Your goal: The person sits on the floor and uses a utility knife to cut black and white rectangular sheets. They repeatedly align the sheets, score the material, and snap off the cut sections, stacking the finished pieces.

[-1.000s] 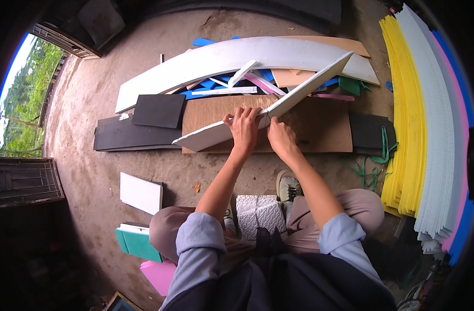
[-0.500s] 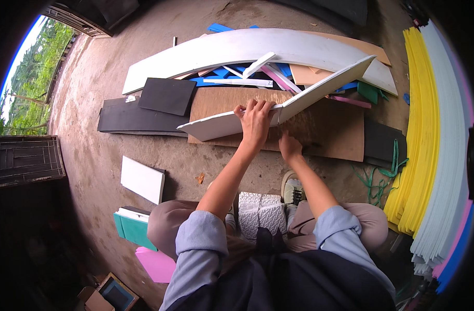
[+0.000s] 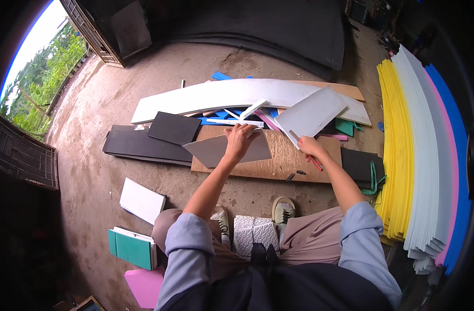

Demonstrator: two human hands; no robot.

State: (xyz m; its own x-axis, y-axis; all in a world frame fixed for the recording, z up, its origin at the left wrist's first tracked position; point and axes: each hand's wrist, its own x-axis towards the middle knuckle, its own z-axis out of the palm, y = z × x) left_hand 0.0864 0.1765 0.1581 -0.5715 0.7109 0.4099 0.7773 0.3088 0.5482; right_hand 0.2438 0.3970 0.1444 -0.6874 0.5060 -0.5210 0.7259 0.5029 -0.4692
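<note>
"How is the smooth grey panel [image 3: 221, 153] held?"

"Over the streaky brown board [image 3: 263, 168], pinched at its edge by the left fingers [image 3: 240, 131]."

"And the right fingers [image 3: 305, 145]?"

"Curled around a red-handled cutter [image 3: 317, 164], near a white rectangular sheet [image 3: 314, 113]."

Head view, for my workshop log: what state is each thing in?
Left hand, gripping
Grey rectangular foam-like sheet, held tilted
Right hand, closed
Red-handled tool, held in right hand
White rectangular foam-like sheet, slanted
Long white arched board, lying down
Brown rectangular wooden-looking board, lying flat
Yellow foam-like sheets, stacked
Dark slatted door, open
</note>
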